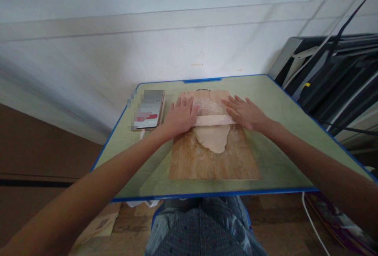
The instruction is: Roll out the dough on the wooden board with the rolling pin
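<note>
Across rectangular brown wooden board (211, 168): pale cylindrical roll (215, 120), perhaps dough-wrapped pin, between left grip (181, 116) and right grip (245, 113), both spread flat; thin cream dough (215, 139) mid-board.

From here I see a pale rolling pin (215, 120) lying crosswise between the left fingers (183, 104) and the right fingers (234, 103). Cream dough (214, 139) spreads flat and thin, ragged-edged, on the pin's side away from the fingertips.
</note>
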A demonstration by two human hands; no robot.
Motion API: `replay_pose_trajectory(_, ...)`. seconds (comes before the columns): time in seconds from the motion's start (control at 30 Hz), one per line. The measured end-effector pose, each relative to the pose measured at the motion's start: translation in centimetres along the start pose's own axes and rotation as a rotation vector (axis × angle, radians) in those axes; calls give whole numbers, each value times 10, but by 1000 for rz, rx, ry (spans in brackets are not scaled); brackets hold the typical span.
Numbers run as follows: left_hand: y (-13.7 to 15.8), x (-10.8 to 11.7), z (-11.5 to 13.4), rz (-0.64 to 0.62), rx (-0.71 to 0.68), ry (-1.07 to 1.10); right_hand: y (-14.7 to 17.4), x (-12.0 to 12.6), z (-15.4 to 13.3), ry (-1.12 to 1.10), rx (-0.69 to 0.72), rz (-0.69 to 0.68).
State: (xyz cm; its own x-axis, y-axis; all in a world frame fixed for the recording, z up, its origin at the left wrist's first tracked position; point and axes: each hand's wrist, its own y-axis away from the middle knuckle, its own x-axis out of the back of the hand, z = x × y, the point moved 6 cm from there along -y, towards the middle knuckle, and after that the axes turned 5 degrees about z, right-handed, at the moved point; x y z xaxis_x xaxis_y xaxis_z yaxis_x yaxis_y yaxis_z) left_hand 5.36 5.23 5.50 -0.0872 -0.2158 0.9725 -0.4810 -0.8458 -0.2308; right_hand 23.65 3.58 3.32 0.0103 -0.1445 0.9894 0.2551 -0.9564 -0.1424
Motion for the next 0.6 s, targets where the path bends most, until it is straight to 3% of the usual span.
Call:
replay_pose_trajectory(0.13,13,11,9,55,25,-15,14,9,-8,38,-51,83)
replay_pose_trajectory(0.3,-3,6,1,-47,124,8,-5,8,-4,40,-74,-4)
replay_pose_trajectory(0.37,0,5,3,-75,108,9,-1,8,-5,39,-66,-2)
replay_pose_trajectory(0.5,14,10,13,-3,11,-3,18,12,-13,39,-57,83)
replay_pose_trajectory(0.6,5,6,9,-12,40,-7,11,13,-12,39,-81,80)
